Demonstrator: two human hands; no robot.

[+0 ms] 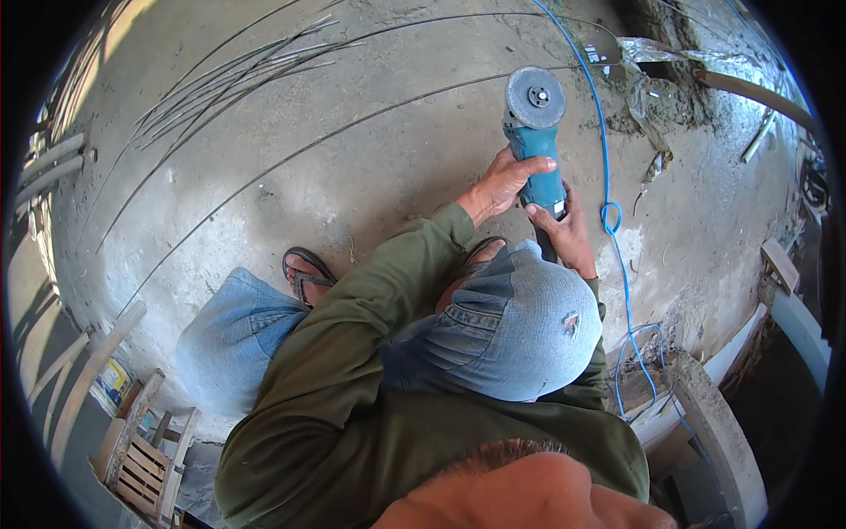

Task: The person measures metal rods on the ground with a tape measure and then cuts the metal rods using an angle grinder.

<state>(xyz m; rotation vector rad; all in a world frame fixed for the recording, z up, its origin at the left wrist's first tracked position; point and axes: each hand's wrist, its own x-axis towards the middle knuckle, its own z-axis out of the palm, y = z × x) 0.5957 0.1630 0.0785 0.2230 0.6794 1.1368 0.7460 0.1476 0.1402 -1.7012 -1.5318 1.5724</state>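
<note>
A teal angle grinder [542, 145] is held out in front of my right knee, its round grey cutting disc [536, 95] at the far end. My left hand [509, 179] wraps round the body just behind the head, thumb lying across the top. Farther back, my right hand [567, 231] grips the rear of the grinder near its black end. Beyond the disc's left edge, a long thin steel rod [352, 126] runs across the floor and passes behind the grinder. Whether the disc is spinning I cannot tell.
Several cut rods [238, 75] lie at the far left. A blue cable [605, 150] with a loop runs down the right side. Wooden poles [97, 379] and a slatted wooden crate [145, 467] stand at the near left. A concrete block edge [718, 441] is at the near right.
</note>
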